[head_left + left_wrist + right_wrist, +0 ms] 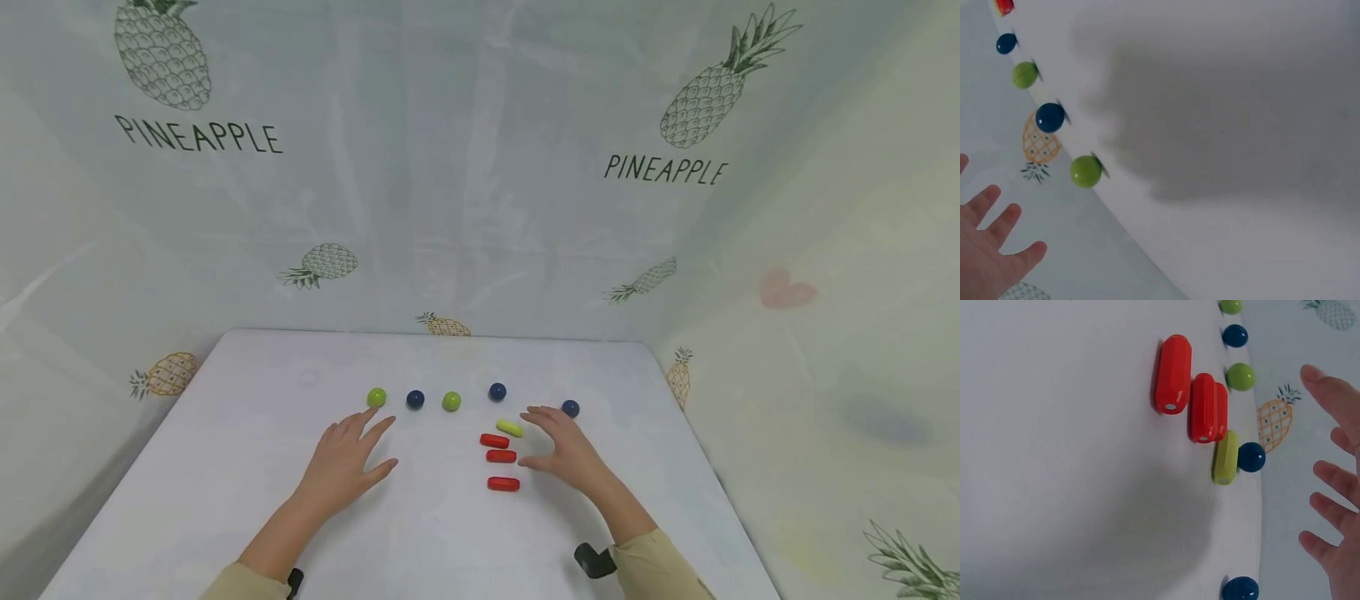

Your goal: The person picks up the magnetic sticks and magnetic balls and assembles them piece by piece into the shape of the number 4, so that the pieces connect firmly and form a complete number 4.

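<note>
My left hand [342, 460] hovers over the left half of the table, fingers spread, holding nothing. Just beyond its fingertips lies a green ball [377, 397], with a dark blue ball [416, 400] to the right of that. My right hand [564, 450], thumb and fingers apart, holds nothing beside a yellow-green stick [510, 428]. Left of this hand lie three red sticks, the nearest red stick [503, 483] set apart from the other two. A blue ball [571, 408] shows just behind the right hand. In the right wrist view the fingers [1338, 481] are loosely spread.
A second green ball [452, 402] and another blue ball [497, 392] lie along the far part of the white table [420, 533]. A pineapple-printed curtain [465, 167] rises behind the table's back edge and along its sides. Dark wrist mounts [595, 561] sit at the sleeves.
</note>
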A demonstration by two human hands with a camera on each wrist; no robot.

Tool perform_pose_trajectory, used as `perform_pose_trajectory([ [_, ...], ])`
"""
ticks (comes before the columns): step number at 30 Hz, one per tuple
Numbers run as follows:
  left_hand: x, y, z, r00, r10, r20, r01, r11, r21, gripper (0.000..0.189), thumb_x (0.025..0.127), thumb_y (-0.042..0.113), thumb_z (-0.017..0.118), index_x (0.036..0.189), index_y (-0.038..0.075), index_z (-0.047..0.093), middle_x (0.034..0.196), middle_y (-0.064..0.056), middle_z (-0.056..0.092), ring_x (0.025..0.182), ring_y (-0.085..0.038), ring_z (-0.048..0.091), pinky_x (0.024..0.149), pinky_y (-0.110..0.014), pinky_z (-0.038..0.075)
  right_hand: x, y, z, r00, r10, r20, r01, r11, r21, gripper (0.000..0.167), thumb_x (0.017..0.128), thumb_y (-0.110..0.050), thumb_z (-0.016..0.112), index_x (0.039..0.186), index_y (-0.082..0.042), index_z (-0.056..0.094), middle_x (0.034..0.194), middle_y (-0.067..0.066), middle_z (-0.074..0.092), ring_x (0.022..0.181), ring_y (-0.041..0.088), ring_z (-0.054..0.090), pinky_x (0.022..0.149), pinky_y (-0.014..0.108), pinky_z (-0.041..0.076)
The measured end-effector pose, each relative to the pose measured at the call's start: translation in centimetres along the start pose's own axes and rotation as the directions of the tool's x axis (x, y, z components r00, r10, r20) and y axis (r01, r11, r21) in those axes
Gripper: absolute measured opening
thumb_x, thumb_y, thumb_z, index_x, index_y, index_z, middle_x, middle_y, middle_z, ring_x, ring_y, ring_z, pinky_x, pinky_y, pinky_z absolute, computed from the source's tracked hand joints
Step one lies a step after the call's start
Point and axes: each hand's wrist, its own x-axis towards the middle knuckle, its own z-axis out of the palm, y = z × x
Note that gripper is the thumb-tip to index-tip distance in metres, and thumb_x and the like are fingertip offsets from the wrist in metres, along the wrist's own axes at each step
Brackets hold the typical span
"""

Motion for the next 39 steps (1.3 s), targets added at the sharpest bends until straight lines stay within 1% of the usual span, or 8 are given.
perform_pose_trajectory([
  [5,0.8,0.7,0.7,1.000,0.010,0.023,-0.010,1.000,-0.016,0.065,0.088,0.048,0.068,0.140,0.013,0.052,0.142,-0.017,0.046,0.128,-0.037,0.044,0.104,-0.056,0.037,0.7,-0.3,0.1,1.000,0.018,0.017,-0.019,0.999,0.044,0.063,0.077,-0.024,0.085,0.133,-0.015,0.059,0.138,0.004,0.053,0.129,0.029,0.045,0.101,0.051,0.044],
  [9,1.5,1.6,1.0,0.999,0.011,0.051,-0.009,0.999,-0.050,0.064,0.088,0.047,0.067,0.141,0.013,0.051,0.141,-0.016,0.048,0.127,-0.037,0.045,0.102,-0.056,0.039,1.3,-0.5,0.1,0.998,0.050,0.037,-0.053,0.994,0.091,0.057,0.079,-0.021,0.082,0.132,-0.014,0.060,0.135,0.004,0.055,0.128,0.028,0.047,0.099,0.049,0.046],
  [12,1.9,2.2,1.1,0.997,0.014,0.072,-0.008,0.997,-0.082,0.064,0.088,0.046,0.068,0.141,0.014,0.051,0.141,-0.015,0.048,0.127,-0.036,0.046,0.102,-0.055,0.040,1.8,-0.5,0.4,0.997,0.055,0.046,-0.060,0.993,0.106,0.054,0.081,-0.019,0.081,0.130,-0.013,0.061,0.133,0.004,0.057,0.126,0.028,0.048,0.098,0.049,0.047],
  [15,2.3,2.8,1.4,0.995,0.010,0.097,0.000,0.994,-0.108,0.063,0.088,0.045,0.069,0.140,0.014,0.052,0.142,-0.014,0.048,0.128,-0.035,0.046,0.102,-0.053,0.041,2.3,-0.3,0.6,0.997,0.060,0.052,-0.065,0.993,0.103,0.050,0.082,-0.019,0.080,0.129,-0.013,0.063,0.131,0.004,0.058,0.125,0.029,0.049,0.099,0.049,0.046],
  [20,3.0,3.8,2.1,0.989,0.000,0.146,0.018,0.992,-0.124,0.063,0.088,0.047,0.068,0.140,0.015,0.052,0.141,-0.013,0.049,0.128,-0.034,0.046,0.102,-0.053,0.041,3.1,0.2,1.3,0.993,0.097,0.069,-0.103,0.990,0.100,0.045,0.082,-0.019,0.080,0.125,-0.017,0.066,0.128,0.001,0.060,0.124,0.026,0.050,0.101,0.047,0.045],
  [25,3.6,4.7,2.7,0.982,0.000,0.187,0.021,0.993,-0.113,0.064,0.088,0.051,0.066,0.140,0.018,0.052,0.141,-0.010,0.050,0.128,-0.031,0.047,0.102,-0.052,0.042,3.8,0.8,1.8,0.990,0.122,0.076,-0.129,0.987,0.094,0.041,0.083,-0.020,0.079,0.122,-0.018,0.067,0.124,0.001,0.061,0.122,0.027,0.052,0.098,0.047,0.047],
  [32,4.2,5.7,3.5,0.982,0.016,0.189,0.006,0.994,-0.111,0.062,0.087,0.052,0.067,0.138,0.018,0.054,0.138,-0.008,0.053,0.126,-0.029,0.049,0.100,-0.051,0.044,4.5,1.1,2.4,0.981,0.178,0.076,-0.186,0.976,0.116,0.038,0.082,-0.017,0.079,0.119,-0.018,0.070,0.121,0.003,0.063,0.119,0.029,0.054,0.097,0.049,0.047],
  [39,4.8,6.5,4.4,0.978,0.026,0.207,-0.003,0.994,-0.113,0.063,0.086,0.053,0.068,0.137,0.019,0.055,0.137,-0.006,0.054,0.127,-0.028,0.049,0.100,-0.050,0.045,4.9,1.6,3.2,0.979,0.187,0.080,-0.197,0.970,0.142,0.037,0.081,-0.014,0.080,0.116,-0.016,0.070,0.116,0.005,0.064,0.112,0.029,0.057,0.094,0.046,0.050],
])
